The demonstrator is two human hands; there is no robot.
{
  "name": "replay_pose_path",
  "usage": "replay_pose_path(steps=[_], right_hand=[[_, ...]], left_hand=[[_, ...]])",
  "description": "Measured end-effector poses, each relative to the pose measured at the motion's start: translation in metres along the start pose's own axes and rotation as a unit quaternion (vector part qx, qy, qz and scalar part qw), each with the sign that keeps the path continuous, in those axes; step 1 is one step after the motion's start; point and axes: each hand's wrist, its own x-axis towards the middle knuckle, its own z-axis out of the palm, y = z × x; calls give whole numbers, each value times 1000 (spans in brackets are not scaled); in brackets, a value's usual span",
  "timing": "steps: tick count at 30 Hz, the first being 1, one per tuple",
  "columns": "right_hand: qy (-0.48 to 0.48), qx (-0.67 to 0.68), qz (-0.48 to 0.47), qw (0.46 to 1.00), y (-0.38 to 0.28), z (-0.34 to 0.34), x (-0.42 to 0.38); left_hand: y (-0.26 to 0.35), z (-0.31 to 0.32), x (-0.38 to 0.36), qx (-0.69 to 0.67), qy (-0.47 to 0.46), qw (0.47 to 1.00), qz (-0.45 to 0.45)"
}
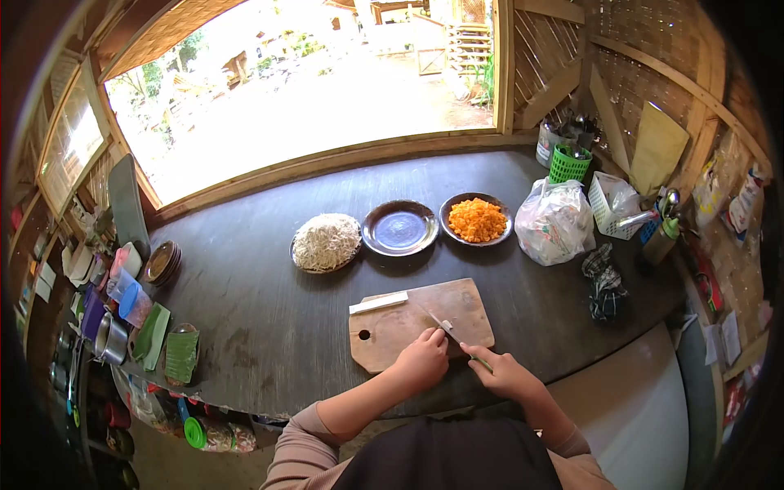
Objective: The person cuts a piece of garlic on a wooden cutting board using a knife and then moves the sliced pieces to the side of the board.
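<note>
My right hand point(498, 374) is closed round the green handle of a knife point(447, 327), whose blade points up and left over the wooden cutting board point(376, 331). Close to the blade's left side, my left hand point(425, 355) rests on the board with its fingers bent together; what they hold, if anything, is hidden. A small white piece point(447, 325) lies at the blade. Near the board's upper left edge is a long white block point(379, 303). Beyond the board stand a plate of pale shreds point(327, 242), an empty dark plate point(399, 228) and a plate of orange pieces point(478, 220).
A white plastic bag point(555, 222), a green basket point(569, 164), a white basket point(612, 208) and a dark checked cloth point(603, 282) are on the right. Stacked brown dishes point(162, 263) and green leaves point(151, 336) lie on the left of the dark table point(245, 302).
</note>
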Motion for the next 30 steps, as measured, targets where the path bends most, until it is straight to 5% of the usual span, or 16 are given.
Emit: replay_pose_path(steps=[21, 27, 30], right_hand=[[54, 22, -107, 993, 14, 20, 31], [41, 6, -67, 997, 6, 10, 8], [-4, 4, 29, 1000, -9, 0, -1]], left_hand=[[-2, 21, -3, 13, 37, 999, -7], [-2, 31, -4, -76, 67, 993, -60], [1, 3, -2, -25, 11, 999, -20]])
